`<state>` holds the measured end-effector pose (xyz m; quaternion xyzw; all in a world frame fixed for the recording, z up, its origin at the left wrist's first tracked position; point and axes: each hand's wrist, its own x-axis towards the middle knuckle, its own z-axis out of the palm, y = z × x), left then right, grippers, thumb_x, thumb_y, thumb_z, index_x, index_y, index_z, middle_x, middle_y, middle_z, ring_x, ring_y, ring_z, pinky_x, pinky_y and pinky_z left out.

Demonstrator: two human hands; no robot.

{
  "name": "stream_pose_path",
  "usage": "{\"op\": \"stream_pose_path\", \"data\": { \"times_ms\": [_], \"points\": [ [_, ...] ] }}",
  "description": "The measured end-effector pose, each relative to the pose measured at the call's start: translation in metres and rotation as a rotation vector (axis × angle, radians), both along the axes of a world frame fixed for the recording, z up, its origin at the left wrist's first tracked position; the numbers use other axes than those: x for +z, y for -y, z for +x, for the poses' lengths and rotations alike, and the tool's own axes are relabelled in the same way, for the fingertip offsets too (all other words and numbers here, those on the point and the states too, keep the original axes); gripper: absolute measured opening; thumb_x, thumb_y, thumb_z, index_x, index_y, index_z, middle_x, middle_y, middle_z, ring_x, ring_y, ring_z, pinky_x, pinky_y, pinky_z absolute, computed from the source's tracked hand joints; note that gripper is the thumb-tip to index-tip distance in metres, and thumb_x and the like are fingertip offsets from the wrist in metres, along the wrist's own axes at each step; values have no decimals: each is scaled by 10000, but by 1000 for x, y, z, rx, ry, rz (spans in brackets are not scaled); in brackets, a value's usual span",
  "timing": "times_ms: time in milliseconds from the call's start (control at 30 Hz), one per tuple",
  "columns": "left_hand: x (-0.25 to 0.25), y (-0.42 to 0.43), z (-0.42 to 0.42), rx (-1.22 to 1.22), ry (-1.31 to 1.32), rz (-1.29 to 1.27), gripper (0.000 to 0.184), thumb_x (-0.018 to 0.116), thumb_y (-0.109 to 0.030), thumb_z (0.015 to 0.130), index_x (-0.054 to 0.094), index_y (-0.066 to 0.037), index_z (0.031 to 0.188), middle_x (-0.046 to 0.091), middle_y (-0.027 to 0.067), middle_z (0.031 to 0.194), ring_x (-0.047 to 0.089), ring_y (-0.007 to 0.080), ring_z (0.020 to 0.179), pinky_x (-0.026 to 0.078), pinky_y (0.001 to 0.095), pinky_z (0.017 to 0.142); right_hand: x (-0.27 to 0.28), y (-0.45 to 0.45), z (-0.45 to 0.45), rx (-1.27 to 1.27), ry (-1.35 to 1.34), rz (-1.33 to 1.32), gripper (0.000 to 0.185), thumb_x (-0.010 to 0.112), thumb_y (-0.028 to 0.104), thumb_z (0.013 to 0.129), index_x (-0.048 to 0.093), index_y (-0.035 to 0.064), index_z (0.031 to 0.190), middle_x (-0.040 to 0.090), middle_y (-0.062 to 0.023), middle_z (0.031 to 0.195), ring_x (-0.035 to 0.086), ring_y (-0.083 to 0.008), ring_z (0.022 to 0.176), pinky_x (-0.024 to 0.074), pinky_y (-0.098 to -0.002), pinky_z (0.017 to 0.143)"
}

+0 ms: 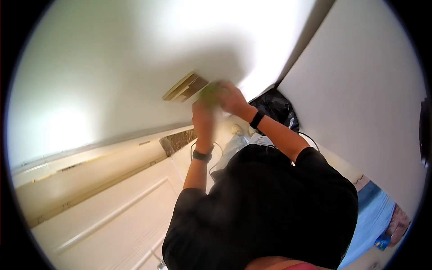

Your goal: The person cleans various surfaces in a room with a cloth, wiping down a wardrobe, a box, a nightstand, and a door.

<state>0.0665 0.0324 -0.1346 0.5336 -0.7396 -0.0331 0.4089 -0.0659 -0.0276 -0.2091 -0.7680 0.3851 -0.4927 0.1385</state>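
Observation:
A blurred green thing [209,93], too smeared to name, is between my two hands close to the white wall. My right hand [231,98] has its fingers bent round the right side of it. Just below and to the left is my left hand [203,113], blurred by motion, its fingertips up against the green thing; I cannot make out its grip. On the wall, left of both hands, a cream switch plate [185,87] sticks out slightly. Dark bands circle both wrists.
A black plastic bag [274,108] stands in the corner beyond my right forearm. A white panelled door [112,216] with its frame lies to the left. A grey-white panel [360,90] rises on the right. Blue fabric [366,220] shows at lower right, and a thin dark cable hangs by my legs.

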Motion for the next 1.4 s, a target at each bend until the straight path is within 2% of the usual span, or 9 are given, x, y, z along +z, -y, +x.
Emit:
{"op": "stream_pose_path", "data": {
  "times_ms": [133, 267, 333, 533, 633, 733, 1033, 1200, 1400],
  "points": [
    [-8, 37, -68, -78, 37, -31, 361, 649, -6, 827, 597, -62, 1180, 562, 160, 1085, 605, 284, 924, 552, 323, 714, 30, -1, -77, -203, 131, 35, 493, 773, 138, 694, 619, 124, 1162, 473, -155, 1282, 511, -352, 1127, 482, -397, 916],
    [8, 47, -152, -453, -132, -5, 351, 638, -50, 843, 590, -38, 1190, 573, 165, 1100, 603, 308, 945, 534, 358, 747, 64, -36, -160, -470, 256, 78, 558, 766, 5, 665, 599, 110, 1186, 478, -153, 1277, 513, -357, 1127, 477, -409, 933],
    [32, 34, -194, -626, -223, 52, 377, 652, -85, 835, 576, -29, 1201, 577, 167, 1116, 609, 323, 947, 504, 378, 820, 81, -64, -203, -606, 148, -116, 561, 746, -28, 668, 599, 107, 1192, 484, -153, 1286, 511, -363, 1138, 475, -411, 936],
    [104, -10, -271, -1167, -135, -42, 775, 693, -94, 788, 311, -141, 1460, 569, 129, 1137, 607, 320, 965, 537, 377, 723, 149, -187, -267, -1114, -231, -325, 502, 685, -107, 654, 642, 69, 1123, 521, -164, 1280, 537, -363, 1119, 497, -410, 899],
    [146, -25, -298, -1398, -83, -187, 762, 691, -92, 787, 326, -159, 1452, 567, 111, 1097, 609, 296, 928, 536, 382, 685, 194, -224, -263, -1408, -434, -463, 516, 670, -126, 655, 633, 51, 1138, 527, -153, 1275, 546, -352, 1106, 507, -413, 880],
    [163, -27, -311, -1399, -18, -232, 732, 669, -67, 796, 339, -162, 1442, 565, 100, 1051, 608, 280, 887, 524, 389, 649, 191, -219, -266, -1499, -335, -451, 538, 706, -70, 709, 612, 74, 1218, 486, -148, 1311, 519, -349, 1125, 477, -418, 912],
    [99, 18, -313, -1321, -167, -58, 490, 549, 15, 846, 470, -106, 1314, 575, 147, 1069, 605, 350, 868, 506, 416, 683, 122, -143, -244, -1652, -343, -422, 533, 743, 50, 730, 590, 63, 1239, 428, -173, 1340, 411, -336, 1207, 321, -450, 997],
    [79, 34, -288, -1230, -192, 126, 465, 523, 14, 862, 456, -80, 1312, 570, 146, 1115, 626, 357, 837, 524, 415, 683, 122, -124, -222, -1552, -430, -317, 517, 716, 2, 716, 583, 70, 1211, 438, -154, 1305, 422, -368, 1170, 397, -461, 971],
    [77, 50, -295, -1159, -264, 90, 437, 554, -10, 876, 460, -72, 1298, 589, 142, 1176, 630, 333, 928, 519, 394, 738, 145, -116, -224, -1407, -423, -291, 498, 712, -21, 682, 592, 88, 1153, 450, -141, 1280, 450, -381, 1124, 449, -457, 938]
  ]
}}
